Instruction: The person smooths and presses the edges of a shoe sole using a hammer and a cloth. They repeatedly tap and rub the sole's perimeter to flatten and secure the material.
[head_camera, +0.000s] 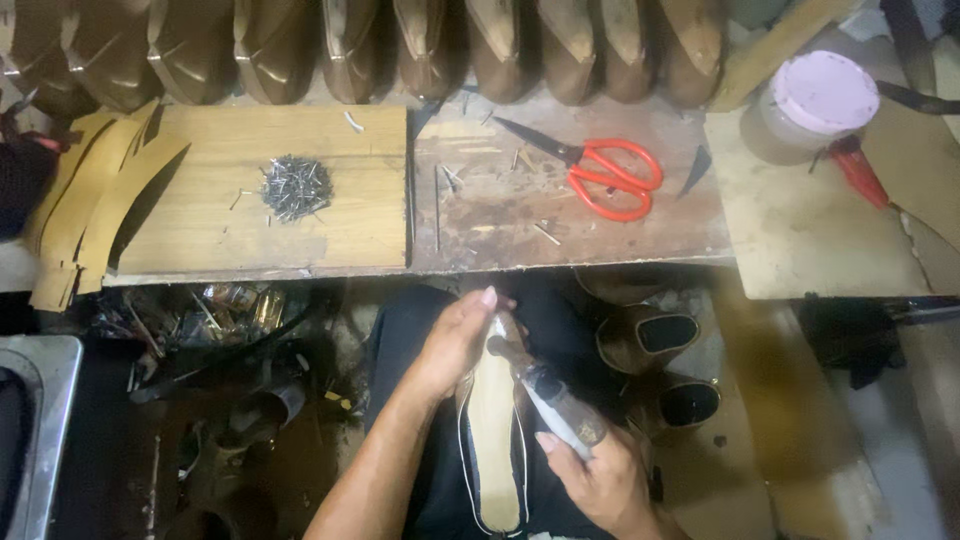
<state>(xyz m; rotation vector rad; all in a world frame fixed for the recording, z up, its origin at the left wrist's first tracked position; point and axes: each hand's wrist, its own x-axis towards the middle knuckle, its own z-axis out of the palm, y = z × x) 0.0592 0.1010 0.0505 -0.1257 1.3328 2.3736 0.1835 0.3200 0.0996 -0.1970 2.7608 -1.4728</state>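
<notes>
Left hand (452, 340) clamped over toe of upturned tan-soled shoe (493, 430) on lap. Right hand (600, 480) closed round wooden-handled hammer (545, 392), head touching sole just beside left fingers.

Both hands curled closed — left hand (455, 340) ahead, right hand (600, 480) nearer, seemingly gripping.

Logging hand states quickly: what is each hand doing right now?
Left hand: closed over the toe end of the upturned shoe on the lap.
Right hand: closed around the wooden handle of a hammer, its head at the shoe.
</notes>
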